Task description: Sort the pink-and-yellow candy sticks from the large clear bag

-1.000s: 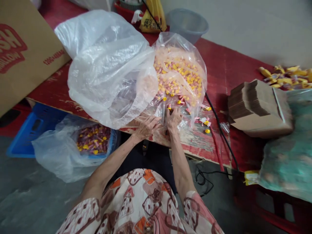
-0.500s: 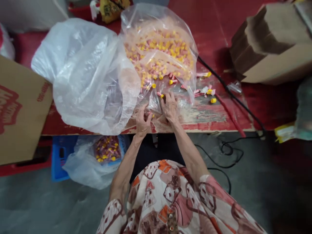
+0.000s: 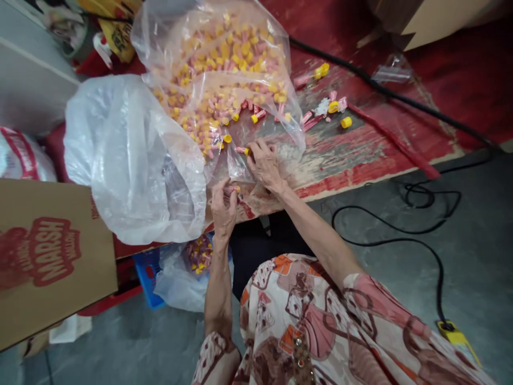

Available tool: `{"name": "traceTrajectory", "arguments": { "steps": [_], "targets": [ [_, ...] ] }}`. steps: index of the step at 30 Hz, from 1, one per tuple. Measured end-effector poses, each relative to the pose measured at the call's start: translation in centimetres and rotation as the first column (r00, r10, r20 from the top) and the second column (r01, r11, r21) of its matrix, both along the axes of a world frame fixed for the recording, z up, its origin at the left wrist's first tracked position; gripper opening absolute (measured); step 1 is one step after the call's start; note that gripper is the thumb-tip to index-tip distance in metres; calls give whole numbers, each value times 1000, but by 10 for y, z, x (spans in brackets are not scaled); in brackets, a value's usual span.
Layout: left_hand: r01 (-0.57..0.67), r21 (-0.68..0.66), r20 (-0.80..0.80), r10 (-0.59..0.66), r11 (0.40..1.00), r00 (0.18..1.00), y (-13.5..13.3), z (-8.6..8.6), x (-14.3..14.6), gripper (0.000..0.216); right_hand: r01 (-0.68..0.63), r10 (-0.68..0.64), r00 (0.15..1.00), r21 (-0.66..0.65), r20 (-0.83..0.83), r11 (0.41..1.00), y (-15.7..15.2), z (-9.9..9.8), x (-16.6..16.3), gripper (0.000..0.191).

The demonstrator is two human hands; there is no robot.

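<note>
Candies [image 3: 224, 69] in clear bag [image 3: 276, 40] on table [image 3: 360, 144], near front edge. R hand [image 3: 264, 163] at bag mouth, fingertips pinching one pink/yellow candy [image 3: 242, 151]. L hand [image 3: 223, 206] at table edge, fingers curled round another candy [image 3: 231, 189]. Empty white bag [image 3: 128, 155] just left; loose candies [image 3: 334, 106] right of bag.

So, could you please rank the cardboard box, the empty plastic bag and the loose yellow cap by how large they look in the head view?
1. Cardboard box, though nearness to the camera inflates it.
2. Empty plastic bag, looking nearly alike.
3. Loose yellow cap.
</note>
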State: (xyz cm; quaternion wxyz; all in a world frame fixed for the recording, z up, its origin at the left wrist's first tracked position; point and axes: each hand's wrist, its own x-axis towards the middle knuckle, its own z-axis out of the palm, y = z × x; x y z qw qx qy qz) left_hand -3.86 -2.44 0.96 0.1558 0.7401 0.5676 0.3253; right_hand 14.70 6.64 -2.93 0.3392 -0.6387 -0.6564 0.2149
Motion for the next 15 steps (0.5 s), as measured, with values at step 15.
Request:
{"name": "traceTrajectory", "arguments": {
  "steps": [15],
  "targets": [
    [-32,30,-54,34,999,998,-1,6,3,31,-1,4,998,-39,60,999,-3,3,2,23]
  ]
}}
